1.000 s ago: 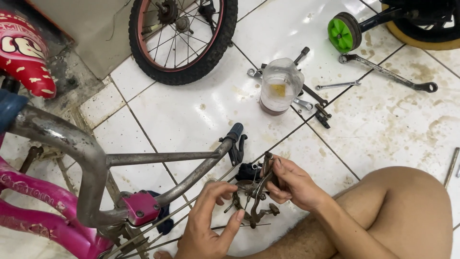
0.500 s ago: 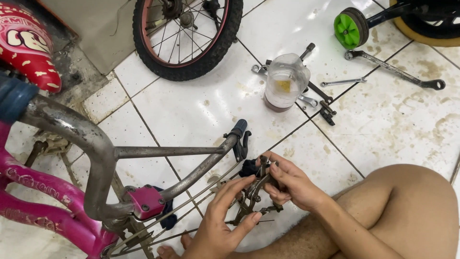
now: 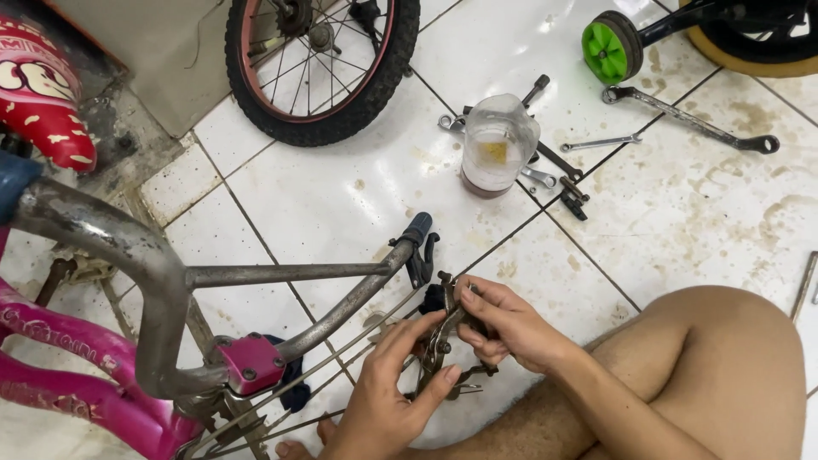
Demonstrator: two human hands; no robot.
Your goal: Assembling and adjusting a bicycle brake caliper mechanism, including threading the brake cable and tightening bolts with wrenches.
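My left hand (image 3: 388, 392) and my right hand (image 3: 503, 324) both grip a small metal brake caliper (image 3: 439, 341) held low over the tiled floor, fingers pinching its arms from either side. Thin cables (image 3: 341, 358) run from it toward the grey handlebar (image 3: 281, 274) of a pink child's bicycle (image 3: 77, 375) lying at the left. The handlebar's dark grip and brake lever (image 3: 419, 243) sit just above my hands. My bare knee (image 3: 716, 358) is at the lower right.
A bicycle wheel (image 3: 328, 64) stands at the top. A clear plastic jar (image 3: 498, 145) sits mid-floor among several wrenches (image 3: 596, 142). A long spanner (image 3: 690, 119) and a green training wheel (image 3: 607, 47) lie at the upper right. A red saddle (image 3: 38, 89) is at the far left.
My hands stay on the brake caliper; the left fingers have shifted up along it. The view has drifted slightly, so the floor objects sit a little lower.
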